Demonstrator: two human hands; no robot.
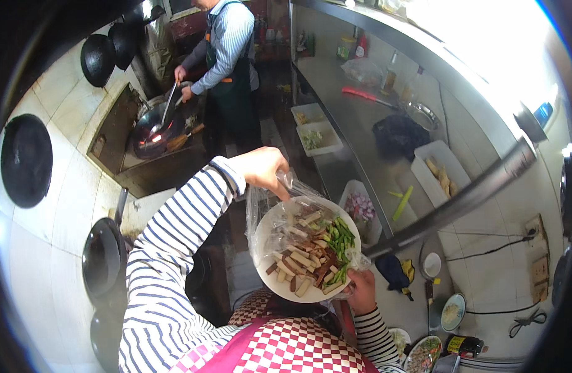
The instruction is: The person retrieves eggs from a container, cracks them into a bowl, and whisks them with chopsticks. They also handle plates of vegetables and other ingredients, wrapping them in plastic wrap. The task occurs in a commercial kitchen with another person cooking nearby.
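Note:
In front of me a white plate [279, 284] is tilted. It bears brown-edged strips of pale food [300, 261], perhaps dried tofu, and cut green vegetable pieces [339, 238]. Clear plastic wrap [309, 190] is lifted at the far side and still lies over part of the food. My left hand [262, 170] pinches the wrap above the plate's far edge. At the near right my right hand [362, 289] grips the plate's rim, with a bunched end of wrap beside the thumb.
A person in a dark apron stirs a wok [150, 128] on the stove at upper left. A steel counter [342, 116] on the right holds a white tub [442, 172] and bottles. White tubs [318, 135] stand along its edge. A metal post [453, 200] crosses at right.

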